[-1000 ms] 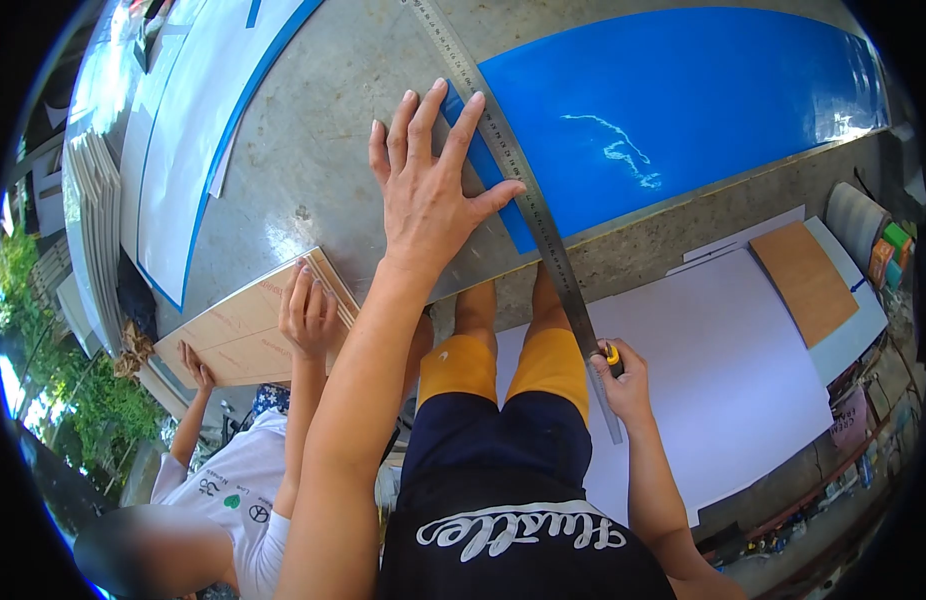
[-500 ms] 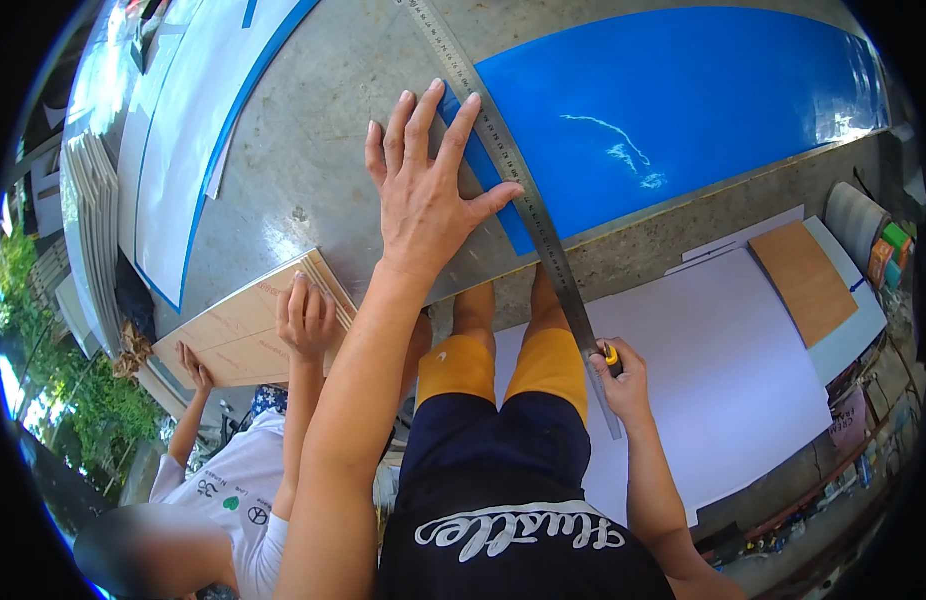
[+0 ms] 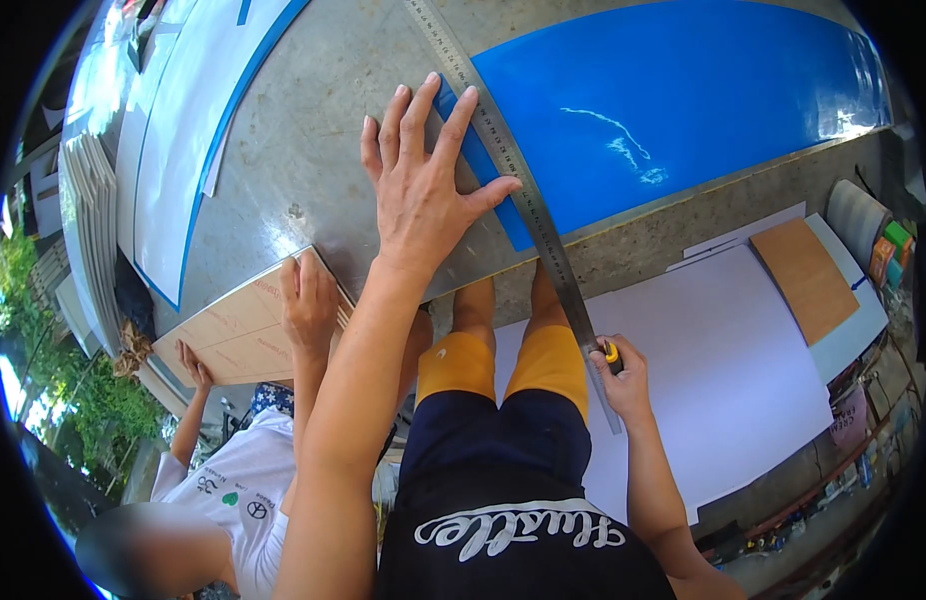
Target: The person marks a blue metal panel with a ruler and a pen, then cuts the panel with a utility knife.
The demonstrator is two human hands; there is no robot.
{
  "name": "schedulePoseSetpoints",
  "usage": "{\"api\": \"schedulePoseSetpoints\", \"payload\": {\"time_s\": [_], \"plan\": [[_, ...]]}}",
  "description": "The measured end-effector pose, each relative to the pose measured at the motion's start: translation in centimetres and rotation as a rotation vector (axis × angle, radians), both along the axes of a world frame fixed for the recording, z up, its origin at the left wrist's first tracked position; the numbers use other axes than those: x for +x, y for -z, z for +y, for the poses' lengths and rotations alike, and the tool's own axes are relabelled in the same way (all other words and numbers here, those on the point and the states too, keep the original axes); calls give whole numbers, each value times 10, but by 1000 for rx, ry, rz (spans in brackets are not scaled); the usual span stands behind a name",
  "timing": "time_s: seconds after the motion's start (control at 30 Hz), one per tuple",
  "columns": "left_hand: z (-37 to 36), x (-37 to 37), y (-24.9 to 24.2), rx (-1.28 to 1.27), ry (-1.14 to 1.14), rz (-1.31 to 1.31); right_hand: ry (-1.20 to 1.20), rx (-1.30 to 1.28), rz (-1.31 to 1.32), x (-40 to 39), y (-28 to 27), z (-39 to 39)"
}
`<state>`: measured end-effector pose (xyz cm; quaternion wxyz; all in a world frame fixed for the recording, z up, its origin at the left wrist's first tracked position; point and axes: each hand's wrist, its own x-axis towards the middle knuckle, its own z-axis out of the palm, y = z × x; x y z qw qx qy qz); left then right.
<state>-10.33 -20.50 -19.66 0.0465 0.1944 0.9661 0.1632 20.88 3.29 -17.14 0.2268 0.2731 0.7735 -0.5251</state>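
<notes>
A long steel ruler point(image 3: 503, 150) lies across the blue sheet point(image 3: 663, 110) near its left end and juts past the table's edge. My left hand point(image 3: 423, 190) has its fingers spread, with the thumb and forefinger touching the ruler and a narrow strip of blue showing beneath. Beside the ruler's overhanging end, my right hand point(image 3: 623, 378) is closed around a yellow and black tool point(image 3: 612, 358), which looks like a cutter; its blade cannot be made out.
To the left, a co-worker point(image 3: 233, 500) holds brown-faced boards point(image 3: 243, 335) at the grey table's point(image 3: 293, 130) edge. White sheets with blue borders point(image 3: 183, 130) lie at the upper left. Below the table at right are a large white sheet point(image 3: 713, 370) and a brown panel point(image 3: 805, 290).
The co-worker's nearer hand has shifted slightly up along the boards. My hands hold nearly the same places, with the view moved a little.
</notes>
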Motion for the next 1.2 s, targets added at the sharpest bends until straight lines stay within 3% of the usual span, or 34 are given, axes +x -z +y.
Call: {"api": "schedulePoseSetpoints", "payload": {"time_s": [1.2], "plan": [[2, 1, 0, 10, 17, -2, -11, -5, -74, -1, -3, 4]]}}
